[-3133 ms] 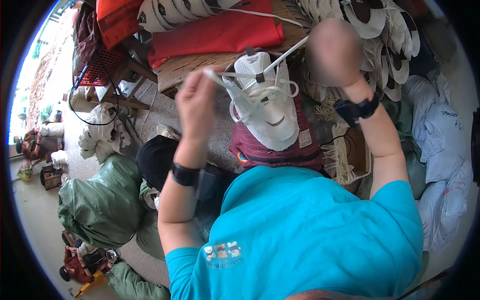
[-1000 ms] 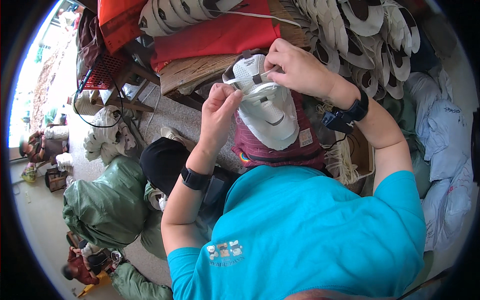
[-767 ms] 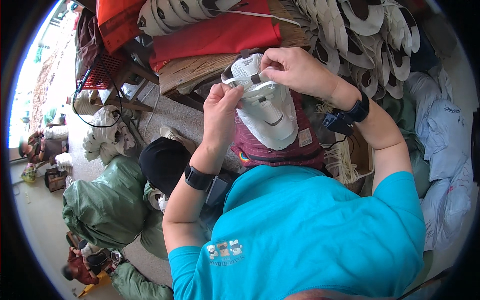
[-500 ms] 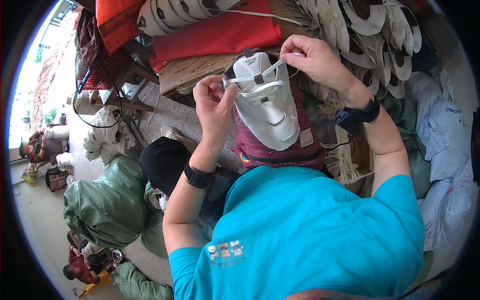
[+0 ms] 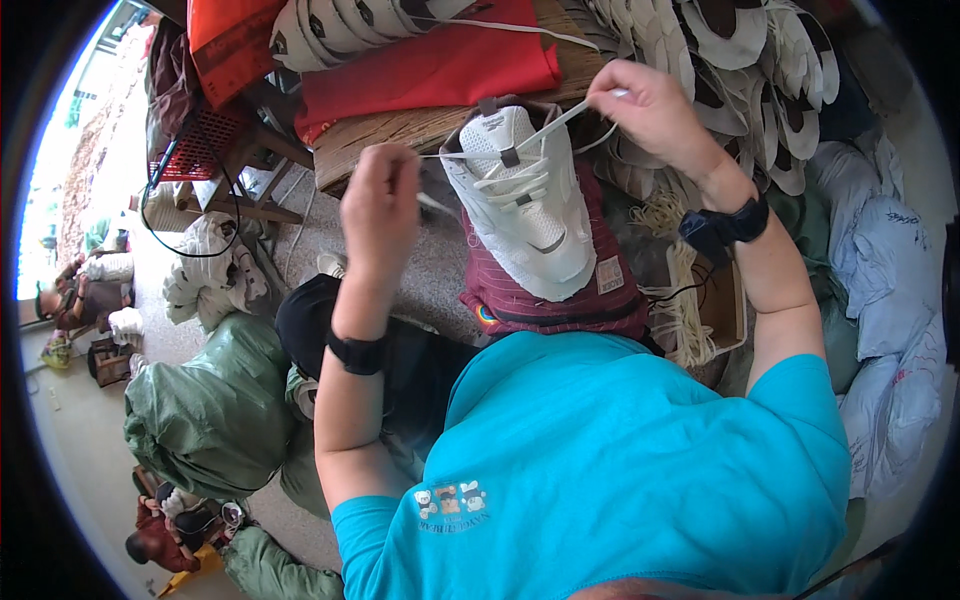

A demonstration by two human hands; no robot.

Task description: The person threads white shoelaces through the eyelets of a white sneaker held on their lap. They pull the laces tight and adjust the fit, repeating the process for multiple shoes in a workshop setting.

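White shoe upper is supported on maroon fabric, near the table. Its lace is pinched by left hand (blurred) and right hand. Uneven lace ends could be caused by unequal pull; slippage, by a loose pinch.

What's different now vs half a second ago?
Left hand swung left, away from the white shoe upper; the white lace now spans a wider gap there. Right hand shifted slightly right and up, pinching lace as before. Upper stays on the maroon striped cloth.
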